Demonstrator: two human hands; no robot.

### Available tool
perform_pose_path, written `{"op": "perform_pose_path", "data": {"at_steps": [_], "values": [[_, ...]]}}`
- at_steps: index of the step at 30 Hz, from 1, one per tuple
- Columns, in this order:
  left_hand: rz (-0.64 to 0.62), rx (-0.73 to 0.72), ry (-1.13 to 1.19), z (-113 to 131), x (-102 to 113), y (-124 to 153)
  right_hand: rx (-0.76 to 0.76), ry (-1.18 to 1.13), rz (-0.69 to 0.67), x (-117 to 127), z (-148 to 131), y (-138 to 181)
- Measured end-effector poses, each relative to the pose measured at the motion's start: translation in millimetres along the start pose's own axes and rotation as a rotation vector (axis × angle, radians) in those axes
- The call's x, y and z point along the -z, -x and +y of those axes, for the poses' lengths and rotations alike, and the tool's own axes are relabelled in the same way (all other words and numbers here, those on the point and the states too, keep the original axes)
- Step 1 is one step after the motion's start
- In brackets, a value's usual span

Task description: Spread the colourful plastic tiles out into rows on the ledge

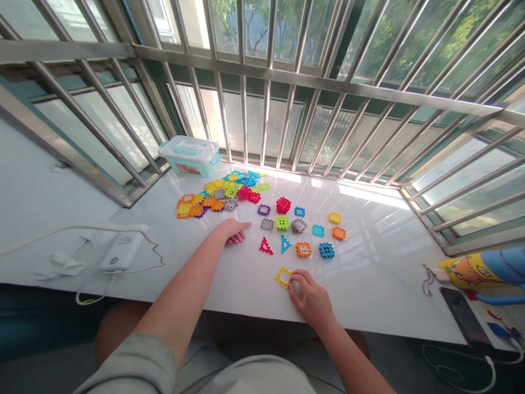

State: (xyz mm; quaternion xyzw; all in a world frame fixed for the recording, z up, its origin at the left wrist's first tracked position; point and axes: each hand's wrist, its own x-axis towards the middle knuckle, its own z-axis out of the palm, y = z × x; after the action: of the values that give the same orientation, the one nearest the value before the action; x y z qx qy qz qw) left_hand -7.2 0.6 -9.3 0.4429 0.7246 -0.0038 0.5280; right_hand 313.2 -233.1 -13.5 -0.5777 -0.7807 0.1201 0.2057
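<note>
My right hand [310, 298] grips the right edge of a yellow notched building tile [283, 277] near the table's front. My left hand [236, 230] rests by the grey tile [267, 224], one finger stretched out to the right and the others loosely bent. Nothing shows in it. Around the hands stand a red triangle [266, 246], a blue triangle [285, 244], an orange tile block [303, 249] and a dark blue block [327, 250]. A green block [282, 223], a red block [283, 205] and a stack of grey tiles [299, 225] lie behind them.
A heap of mixed tiles [209, 202] lies back left, before a lidded teal box [191, 156]. A white power strip [123, 249] with cables is at left. To the right are a yellow and blue bottle [471, 271] and a phone [467, 320]. Metal bars [266, 120] border the back.
</note>
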Motion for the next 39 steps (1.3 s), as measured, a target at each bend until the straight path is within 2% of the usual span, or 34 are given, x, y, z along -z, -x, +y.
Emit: {"op": "perform_pose_path", "data": {"at_steps": [23, 39], "values": [[0.003, -0.004, 0.001, 0.2, -0.2, 1.6, 0.004, -0.009, 0.041, -2.9, -0.1, -0.5], [0.016, -0.006, -0.001, 0.8, -0.8, 3.7, -0.012, -0.017, 0.007, -1.8, 0.6, -0.2]]}}
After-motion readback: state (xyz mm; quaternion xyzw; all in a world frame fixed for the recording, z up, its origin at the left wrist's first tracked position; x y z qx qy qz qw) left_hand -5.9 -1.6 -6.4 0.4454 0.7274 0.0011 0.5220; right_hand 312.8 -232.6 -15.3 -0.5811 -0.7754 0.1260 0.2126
